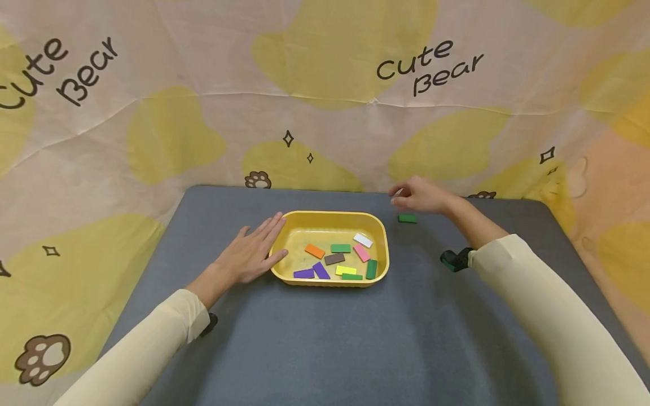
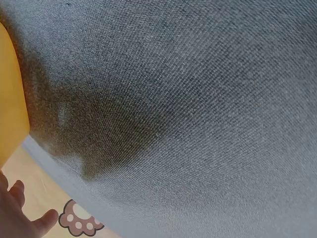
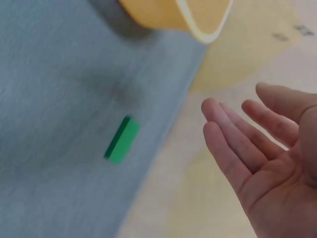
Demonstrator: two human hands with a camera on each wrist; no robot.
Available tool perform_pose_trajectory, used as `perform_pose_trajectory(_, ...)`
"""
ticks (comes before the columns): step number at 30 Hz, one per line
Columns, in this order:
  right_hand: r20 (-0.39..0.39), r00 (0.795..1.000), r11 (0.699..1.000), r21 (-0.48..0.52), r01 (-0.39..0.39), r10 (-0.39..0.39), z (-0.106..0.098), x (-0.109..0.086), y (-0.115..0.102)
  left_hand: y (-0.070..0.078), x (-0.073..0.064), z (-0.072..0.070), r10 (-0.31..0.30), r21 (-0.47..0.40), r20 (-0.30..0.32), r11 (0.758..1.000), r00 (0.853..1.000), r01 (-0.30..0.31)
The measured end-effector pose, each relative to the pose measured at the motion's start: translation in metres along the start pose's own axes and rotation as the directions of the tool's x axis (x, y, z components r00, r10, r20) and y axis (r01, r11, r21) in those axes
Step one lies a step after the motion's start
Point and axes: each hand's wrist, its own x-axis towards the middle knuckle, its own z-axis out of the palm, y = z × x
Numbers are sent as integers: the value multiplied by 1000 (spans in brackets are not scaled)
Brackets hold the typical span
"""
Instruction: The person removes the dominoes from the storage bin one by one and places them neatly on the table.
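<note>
A yellow plastic tray (image 1: 330, 283) stands on the table, with small coloured blocks lying flat inside. My left hand (image 1: 249, 251) rests on its left rim, fingers extended and the thumb reaching over the edge. Over the far right of the table hovers my right hand (image 1: 424, 195), its fingers loosely bent and nothing between them. Below it lies a single green block (image 1: 407, 218), outside the tray. The right wrist view shows this green block (image 3: 124, 141) on the cloth, apart from the fingers. Only part of the left hand (image 2: 20, 208) shows in the left wrist view.
In the tray are an orange block (image 1: 315, 251), a white block (image 1: 363, 240), a pink block (image 1: 362, 252), a brown block (image 1: 334, 259), a yellow block (image 1: 346, 270), and several green and purple ones. A patterned cloth (image 1: 330, 67) hangs behind the grey-blue table (image 1: 325, 344).
</note>
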Motion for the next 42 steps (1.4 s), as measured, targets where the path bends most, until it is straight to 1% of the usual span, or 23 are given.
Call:
perform_pose_trajectory(5, 54, 997, 998, -6, 62, -62, 7, 7, -15, 0, 0, 0, -2, -3, 0, 1000, 1000, 2)
perform_pose_trajectory(10, 95, 992, 996, -7, 89, -88, 15, 13, -25, 0, 0, 0, 0, -10, 1, 1000, 1000, 0)
perform_pose_trajectory(13, 134, 985, 994, -1, 111, -110, 21, 16, -30, 0, -1, 0, -2, -11, 5, 1000, 1000, 2)
perform_pose_trajectory(15, 172, 979, 994, 7, 108, -108, 24, 18, -35, 0, 0, -1, -3, -13, 6, 1000, 1000, 3)
perform_pose_trajectory(17, 222, 971, 996, 13, 85, -86, 28, 21, -40, 0, 0, -1, -2, -15, 3, 1000, 1000, 2)
perform_pose_trajectory(18, 256, 964, 998, 18, 64, -66, 29, 22, -42, 0, 0, -1, -2, -15, 1, 1000, 1000, 2)
perform_pose_trajectory(20, 329, 944, 1000, 21, 2, -9, 32, 24, -47, 0, 0, -1, -1, -16, -3, 1000, 1000, 1)
perform_pose_trajectory(23, 422, 903, 996, 1, -86, 78, 36, 28, -55, 0, 0, -1, -2, -17, -4, 1000, 1000, 2)
perform_pose_trajectory(25, 466, 874, 990, -19, -143, 136, 39, 31, -60, -1, 0, -1, -4, -18, -2, 1000, 1000, 4)
perform_pose_trajectory(28, 507, 837, 977, -57, -203, 204, 45, 34, -66, -1, -1, -1, -8, -18, 3, 1000, 1000, 8)
perform_pose_trajectory(31, 542, 805, 968, -93, -231, 244, 52, 36, -70, -2, -1, 0, -9, -14, 7, 1000, 1000, 9)
perform_pose_trajectory(34, 570, 779, 964, -120, -238, 263, 56, 38, -73, -2, -1, 0, -6, -13, 7, 1000, 1000, 6)
perform_pose_trajectory(39, 601, 749, 960, -159, -229, 278, 61, 39, -76, -1, -1, 0, -6, -21, 2, 1000, 1000, 6)
perform_pose_trajectory(42, 611, 740, 959, -166, -228, 281, 65, 41, -76, -1, -1, 0, -3, -24, -5, 1000, 1000, 3)
